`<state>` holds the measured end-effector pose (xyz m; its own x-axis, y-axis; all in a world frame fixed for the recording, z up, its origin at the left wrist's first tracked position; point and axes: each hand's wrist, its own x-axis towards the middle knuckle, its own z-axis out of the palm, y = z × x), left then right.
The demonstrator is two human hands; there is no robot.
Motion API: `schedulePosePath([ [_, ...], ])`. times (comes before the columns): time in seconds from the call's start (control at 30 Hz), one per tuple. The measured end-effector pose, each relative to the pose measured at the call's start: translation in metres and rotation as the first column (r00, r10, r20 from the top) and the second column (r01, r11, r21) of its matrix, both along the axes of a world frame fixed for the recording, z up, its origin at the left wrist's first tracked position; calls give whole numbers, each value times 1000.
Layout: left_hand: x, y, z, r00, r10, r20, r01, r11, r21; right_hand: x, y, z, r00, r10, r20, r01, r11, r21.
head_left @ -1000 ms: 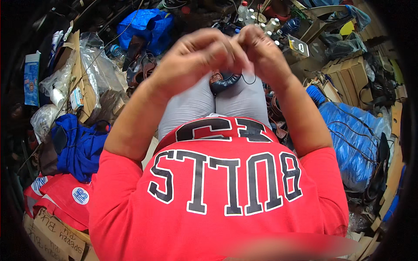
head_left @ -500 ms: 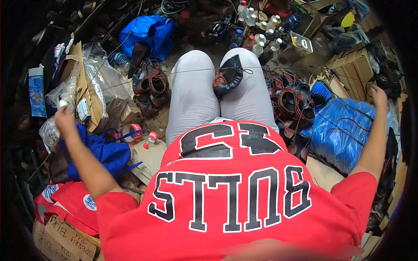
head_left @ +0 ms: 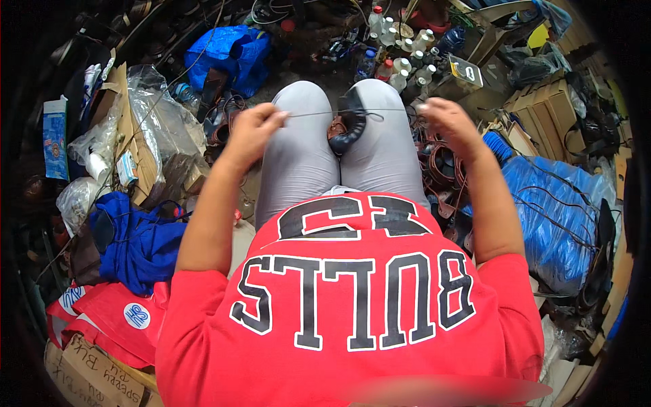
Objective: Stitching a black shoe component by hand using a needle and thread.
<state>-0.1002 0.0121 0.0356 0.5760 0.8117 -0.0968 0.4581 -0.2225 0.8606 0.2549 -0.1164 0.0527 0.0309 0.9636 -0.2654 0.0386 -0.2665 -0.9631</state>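
A black and brown leather shoe piece (head_left: 354,127) with a gathered, stitched edge rests between my knees. A thin dark thread (head_left: 315,112) runs across it, with a small loop showing beside the piece. On the left, above my thigh, my left hand (head_left: 254,136) is closed in a pinch on one side of the thread. My right hand (head_left: 453,125) pinches the other side, over by my right knee. Between both hands the thread is close to straight. Whether a needle is in either hand is too small to tell.
Brown lace-up shoes (head_left: 439,166) lie right of my legs, with more partly behind my left hand. Bottles (head_left: 400,64) stand beyond my knees. A blue plastic-wrapped bundle (head_left: 546,217) is at right, a blue cloth bag (head_left: 139,241) at left. Cardboard boxes (head_left: 542,112) stand at far right.
Both hands have come inward from wide out at the sides to near my knees. The thread span between them is much shorter. The shoe piece stays on my lap.
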Motion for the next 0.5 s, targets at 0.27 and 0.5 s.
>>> schedulePosePath([
  [0.27, -54, 29, -33, 946, 301, 118, -318, 933, 170, 57, -13, -14, 914, -122, 387, 215, 955, -206],
  [0.5, 92, 10, 2, 935, -312, 171, 268, 934, 237, -14, 36, 7, 930, 82, 358, -146, 977, 157],
])
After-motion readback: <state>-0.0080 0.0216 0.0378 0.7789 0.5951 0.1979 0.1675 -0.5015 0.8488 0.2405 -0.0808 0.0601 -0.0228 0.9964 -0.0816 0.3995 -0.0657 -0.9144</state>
